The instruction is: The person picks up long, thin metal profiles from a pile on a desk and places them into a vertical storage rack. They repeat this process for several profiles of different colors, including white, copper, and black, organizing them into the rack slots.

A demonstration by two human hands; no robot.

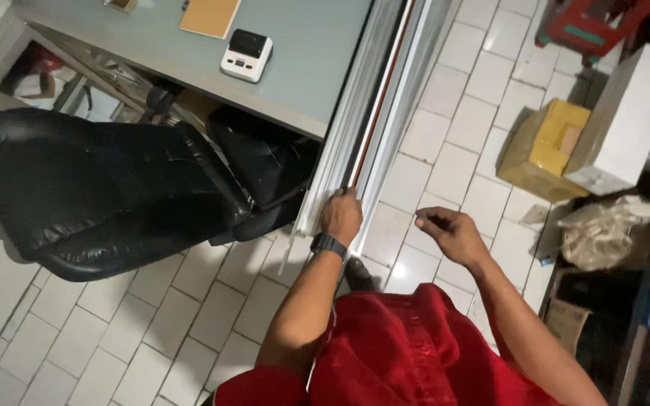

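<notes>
Keep your left hand [341, 216] clamped on the near end of the bundle of long white metal strips [370, 113], which runs from the white tiled floor [189, 316] away past the grey desk's [317, 60] right edge. Your right hand [453, 234] hovers just right of it, fingers loosely curled on nothing; bring it in to steady the thin, smooth, slippery lengths.
</notes>
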